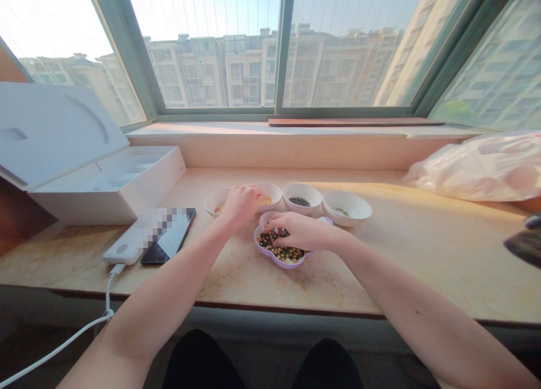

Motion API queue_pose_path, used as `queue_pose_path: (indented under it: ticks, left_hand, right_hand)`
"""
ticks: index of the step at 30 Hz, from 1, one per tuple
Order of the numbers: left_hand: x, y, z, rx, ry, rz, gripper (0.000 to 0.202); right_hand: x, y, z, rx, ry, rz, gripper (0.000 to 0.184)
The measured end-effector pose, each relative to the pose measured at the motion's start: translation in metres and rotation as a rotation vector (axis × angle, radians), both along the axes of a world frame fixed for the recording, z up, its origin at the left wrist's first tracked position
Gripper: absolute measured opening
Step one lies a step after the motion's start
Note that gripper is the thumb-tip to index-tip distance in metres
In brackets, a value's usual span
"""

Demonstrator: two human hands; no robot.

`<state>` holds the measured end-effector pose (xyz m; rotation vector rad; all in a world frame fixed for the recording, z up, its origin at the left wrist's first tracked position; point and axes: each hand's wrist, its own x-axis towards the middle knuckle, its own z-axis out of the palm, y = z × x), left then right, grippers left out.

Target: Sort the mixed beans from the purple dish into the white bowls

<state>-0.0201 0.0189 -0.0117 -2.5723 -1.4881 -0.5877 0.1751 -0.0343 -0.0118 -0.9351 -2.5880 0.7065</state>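
My left hand (245, 202) hangs over the gap between two small white bowls. Its fingers are bent together, pointing into the bowl of yellow beans (266, 200); whatever they hold is hidden. Partly behind that hand is a white bowl (211, 200) with reddish and pale bits. My right hand (296, 231) reaches into a lilac petal-shaped dish (291, 265) of mixed black, yellow and pale beans (287, 252). Its thumb and fingers are apart, close to the beans. Beyond it stand a white bowl of black beans (299, 201) and one with a few greenish beans (342, 212).
On the left are an open white box (147, 189), a white power bank (127, 239) with a cable (63, 352), and a dark phone (169, 239). A plastic bag (486, 166) lies at the right, near a dark object (526, 242). Windows rise behind the stone counter (422, 248).
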Motion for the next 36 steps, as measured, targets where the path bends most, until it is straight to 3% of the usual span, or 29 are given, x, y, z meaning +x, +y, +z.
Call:
queue_pose_path:
  ticks: [8, 16, 24, 31, 36]
  left_hand:
    - [0.000, -0.002, 0.000, -0.008, -0.032, -0.003, 0.035]
    - [-0.001, -0.005, -0.002, -0.025, -0.103, -0.014, 0.031]
    - [-0.001, -0.005, -0.003, -0.041, -0.162, -0.015, 0.029]
    - [-0.001, -0.007, -0.002, -0.054, -0.191, -0.025, 0.029]
    - [0.004, -0.012, 0.001, -0.097, -0.285, -0.127, 0.027]
  right_hand:
    - [0.000, 0.004, -0.006, -0.053, -0.029, -0.092, 0.016]
    - [-0.001, 0.002, 0.001, -0.053, -0.122, -0.158, 0.015]
    - [0.004, 0.005, -0.003, -0.027, -0.061, -0.144, 0.015]
    - [0.009, 0.005, 0.005, -0.066, 0.010, -0.121, 0.016]
    - [0.015, 0.013, 0.004, -0.190, 0.265, -0.234, 0.005]
